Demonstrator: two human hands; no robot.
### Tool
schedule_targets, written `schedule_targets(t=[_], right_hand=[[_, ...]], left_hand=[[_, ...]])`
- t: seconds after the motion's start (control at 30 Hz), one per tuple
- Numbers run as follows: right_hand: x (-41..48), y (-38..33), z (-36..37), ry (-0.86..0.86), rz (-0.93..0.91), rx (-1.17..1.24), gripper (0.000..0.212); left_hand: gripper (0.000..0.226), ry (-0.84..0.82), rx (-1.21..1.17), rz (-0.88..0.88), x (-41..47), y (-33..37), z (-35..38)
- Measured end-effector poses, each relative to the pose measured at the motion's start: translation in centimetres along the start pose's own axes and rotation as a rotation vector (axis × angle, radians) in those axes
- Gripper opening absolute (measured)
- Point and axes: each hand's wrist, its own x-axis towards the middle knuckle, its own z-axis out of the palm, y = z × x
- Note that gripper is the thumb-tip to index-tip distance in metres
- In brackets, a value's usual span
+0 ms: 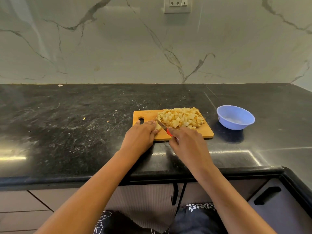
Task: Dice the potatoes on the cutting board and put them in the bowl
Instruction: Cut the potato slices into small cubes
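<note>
A wooden cutting board lies on a black stone countertop, toward the right of the middle, with its hanging slot at the left end. A heap of diced potato covers the far right part of the board, the pale yellow cubes piled loosely and reaching its far edge.

At the near left of the board, the left hand rests palm down over the last uncut potato piece. Its fingers are curled round that piece and pin it to the wood, and its thumb lies beside the slot.

The right hand comes in from the near right and is clenched round the red handle of a small knife. Only a short stretch of the handle shows beyond the knuckles. The blade slants away to the far left, and its edge meets the potato piece just beside the left fingertips. Knife and heap sit close together, the blade along the heap's near left side.

A light blue plastic bowl stands on the countertop just right of the board, apart from it. No potato shows inside it.

A few pale crumbs and scraps dot the countertop to the left of the board. Behind the counter rises a white marble backsplash with grey veins, carrying a wall socket at the top. Below the counter's near edge are cabinet fronts with black handles, and dark floral-print clothing shows between the forearms.
</note>
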Motion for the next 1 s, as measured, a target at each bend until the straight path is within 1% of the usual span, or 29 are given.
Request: schedule_targets(t=[0.1, 0.23, 0.3, 0.47, 0.67, 0.83, 0.9, 1.0], right_hand=[[0.7, -0.4, 0.2, -0.049, -0.003, -0.065, 0.037], [1.7, -1.4, 0.7, -0.123, -0.036, -0.173, 0.025], [1.4, -1.4, 0.6, -0.139, -0.029, -0.187, 0.028], [-1.6, -0.5, -0.1, -0.17, -0.02, -0.161, 0.046], [-0.5, 0.3, 1.0, -0.087, 0.007, -0.129, 0.046], [0.4, 0.5, 1.6, -0.007, 0.056, -0.018, 0.041], [0.3, 0.5, 1.4, 0.025, 0.056, -0.003, 0.04], [0.2, 0.4, 0.8, 0.057, 0.033, 0.021, 0.038]], left_hand=[[0.046, 0.004, 0.018, 0.01, 0.1, -0.1, 0.0], [0.046, 0.011, 0.054, 0.01, 0.1, 0.0, -0.1], [0.046, 0.016, 0.061, 0.008, 0.1, 0.1, -0.1], [0.045, 0.03, 0.048, 0.004, 0.0, 0.0, 0.1], [0.044, 0.044, -0.096, -0.017, 0.0, -0.3, -0.1], [0.048, 0.049, -0.147, -0.04, -0.5, -0.2, -0.4], [0.049, 0.07, -0.14, -0.035, -0.9, 0.0, -0.7], [0.044, 0.075, -0.098, -0.025, -1.2, 0.2, -1.1]])
